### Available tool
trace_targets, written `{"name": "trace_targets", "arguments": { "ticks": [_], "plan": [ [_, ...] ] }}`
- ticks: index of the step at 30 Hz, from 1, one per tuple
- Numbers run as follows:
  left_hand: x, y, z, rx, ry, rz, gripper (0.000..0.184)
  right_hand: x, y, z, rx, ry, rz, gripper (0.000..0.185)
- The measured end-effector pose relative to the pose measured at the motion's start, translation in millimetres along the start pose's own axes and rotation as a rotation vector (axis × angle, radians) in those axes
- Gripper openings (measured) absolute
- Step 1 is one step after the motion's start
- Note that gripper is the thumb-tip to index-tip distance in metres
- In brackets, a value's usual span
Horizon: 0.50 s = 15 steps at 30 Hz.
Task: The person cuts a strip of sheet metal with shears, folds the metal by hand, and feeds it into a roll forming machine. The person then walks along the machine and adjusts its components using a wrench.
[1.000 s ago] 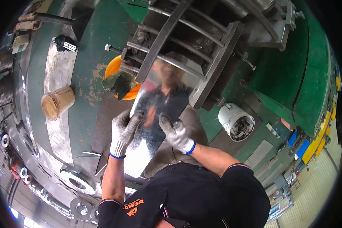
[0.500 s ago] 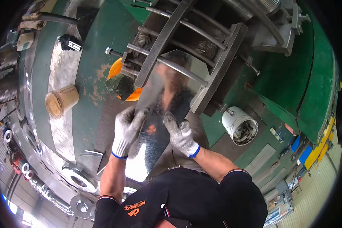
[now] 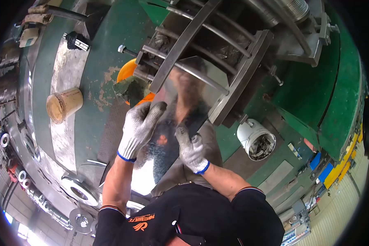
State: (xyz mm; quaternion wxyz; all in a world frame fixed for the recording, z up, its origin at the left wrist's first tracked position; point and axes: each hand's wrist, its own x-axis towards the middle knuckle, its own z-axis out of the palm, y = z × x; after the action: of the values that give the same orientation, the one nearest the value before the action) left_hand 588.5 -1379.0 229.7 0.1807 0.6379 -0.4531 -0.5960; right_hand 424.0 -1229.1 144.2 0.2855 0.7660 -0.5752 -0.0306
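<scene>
A shiny metal sheet (image 3: pixel 172 127) slants from my lap up into a steel frame of bars and rods (image 3: pixel 188 74), its far end lying beneath the rods. It mirrors a blurred reflection of my upper body. My left hand (image 3: pixel 138 125), in a white knitted glove with grey fingertips, grips the sheet's left edge, thumb on top. On the right edge, lower down, my gloved right hand (image 3: pixel 190 149) pinches the sheet with its thumb over the face. Fingers of both hands under the sheet are hidden.
An orange bowl (image 3: pixel 127 70) with a dark scrap cloth sits left of the frame. A white bucket (image 3: pixel 250 133) with dark residue lies right, and a beige tub (image 3: pixel 64 105) left. A black-and-silver fitting (image 3: pixel 76 42) rests on the green bench (image 3: pixel 98 82).
My left hand has moved slightly up along the sheet's edge, and my right hand a little down. The view has shifted slightly.
</scene>
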Motion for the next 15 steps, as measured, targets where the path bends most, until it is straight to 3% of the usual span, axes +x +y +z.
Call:
{"name": "trace_targets", "arguments": {
  "ticks": [3, 4, 6, 7, 9, 10, 12, 13, 15],
  "plan": [
    [-1.8, 5.3, 5.1, 0.054, 0.019, -0.083, 0.036, -1.1, 4.9, -8.3, 1.041, -0.05, 0.208, 0.046],
    [0.9, 8.4, 6.6, 0.079, 0.017, -0.008, 0.036, 6.8, 9.2, -9.0, 1.044, -0.05, 0.214, 0.046],
    [7.7, 3.1, 5.7, 0.165, 0.018, -0.001, 0.036, 20.8, 29.7, -6.2, 1.491, -0.074, 0.28, 0.036],
    [11.2, -9.0, 4.3, 0.156, 0.004, 0.03, 0.036, 11.5, 41.2, -5.6, 1.958, -0.505, 0.459, 0.031],
    [7.2, -6.5, 0.6, 0.179, -0.011, 0.04, 0.035, 117.4, 136.9, -51.0, 1.284, -1.593, 0.034, 0.027],
    [3.7, -2.0, -0.9, 0.216, -0.01, 0.049, 0.035, 95.3, 149.9, -54.0, 1.367, -1.324, -0.054, 0.022],
    [-20.7, 12.3, -7.0, 0.374, 0.058, 0.121, 0.04, 121.4, 178.9, -65.9, 1.54, -0.746, -0.005, 0.025],
    [-36.4, 10.9, -11.3, 0.445, 0.089, 0.15, 0.041, 142.9, 185.7, -69.8, 1.488, -0.391, 0.144, 0.032],
    [-62.2, -5.4, -19.9, 0.576, 0.123, 0.062, 0.044, 179.3, 184.6, -49.4, 0.995, 0.006, 0.149, 0.054]
  ]
}}
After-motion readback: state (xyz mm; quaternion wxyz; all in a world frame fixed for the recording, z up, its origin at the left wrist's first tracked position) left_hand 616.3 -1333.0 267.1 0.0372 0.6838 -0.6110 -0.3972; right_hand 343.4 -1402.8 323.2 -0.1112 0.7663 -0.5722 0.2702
